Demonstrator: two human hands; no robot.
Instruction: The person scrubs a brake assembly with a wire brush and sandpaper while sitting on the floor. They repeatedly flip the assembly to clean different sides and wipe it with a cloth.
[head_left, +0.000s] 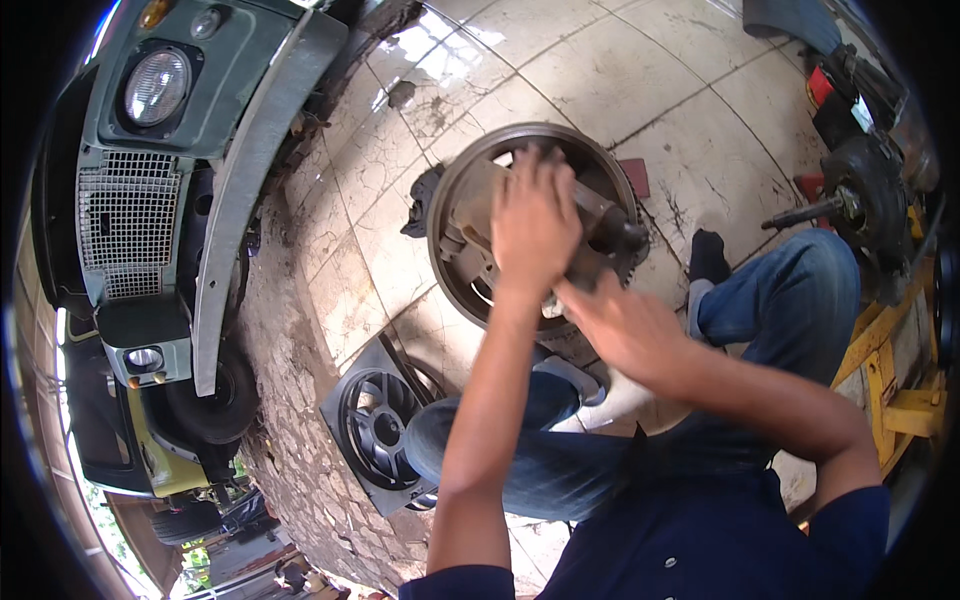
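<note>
A wide, round metal drum (437, 235) lies on the tiled floor in front of me, with rusty metal parts inside it. A dark, roughly cylindrical metal part (603, 212) reaches over its right side. My left hand (538, 225) lies over the middle of the drum, fingers stretched forward and blurred at the tips. Nearer to me, my right hand (625, 330) is at the drum's lower right edge. Its fingers are bent around a part that the hand mostly hides, so I cannot make out what it is.
A black crumpled cloth (424, 200) lies left of the drum, a reddish flat piece (634, 177) right of it. A black fan in a frame (385, 425) sits by my left knee. A green vehicle (200, 90) stands at left. Mechanical parts (850, 205) and a yellow stand (885, 390) are at right.
</note>
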